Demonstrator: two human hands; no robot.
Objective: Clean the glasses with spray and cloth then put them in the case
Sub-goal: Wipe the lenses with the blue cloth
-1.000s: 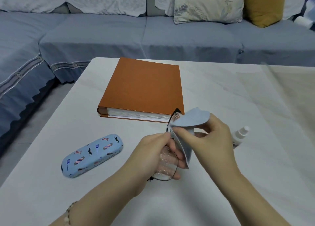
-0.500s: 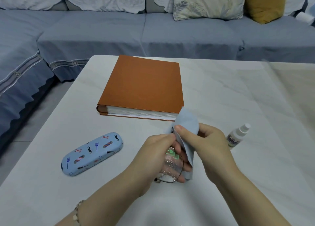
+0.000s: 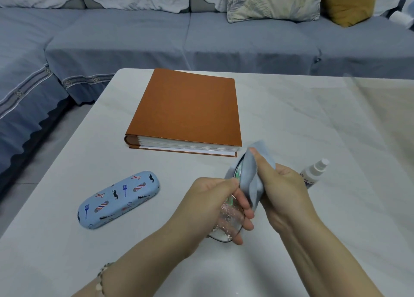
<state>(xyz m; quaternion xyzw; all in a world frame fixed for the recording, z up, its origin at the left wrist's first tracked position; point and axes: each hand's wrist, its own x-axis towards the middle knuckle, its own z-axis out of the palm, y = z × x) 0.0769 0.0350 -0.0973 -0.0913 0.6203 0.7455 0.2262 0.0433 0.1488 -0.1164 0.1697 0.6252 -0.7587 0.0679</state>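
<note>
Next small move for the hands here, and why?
Probably slide the cloth down onto the near lens. The right hand pinches the cloth around the far lens of the glasses, held in the left hand; the near lens shows droplets and no cloth. The case lies shut, so packing looks premature.
</note>
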